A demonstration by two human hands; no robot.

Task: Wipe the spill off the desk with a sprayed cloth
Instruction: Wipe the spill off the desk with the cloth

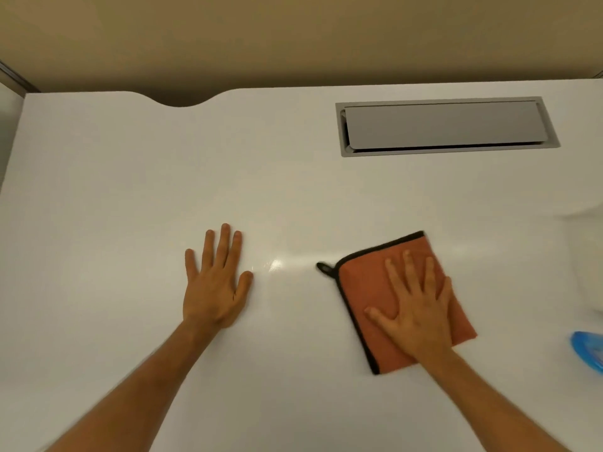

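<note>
An orange cloth (365,288) with a black edge and a small black loop lies folded on the white desk (130,190), right of centre. My right hand (414,308) presses flat on top of it, fingers spread. My left hand (215,282) rests flat and open on the bare desk to the left, holding nothing. Between the two hands a faint wet sheen (275,265) glints on the surface. A blue spray bottle (587,350) shows only partly at the right edge.
A grey cable-tray flap (447,125) is set into the desk at the back right. The desk's far edge has a curved notch (182,102) against the beige wall. A white object (587,256) sits blurred at the right edge.
</note>
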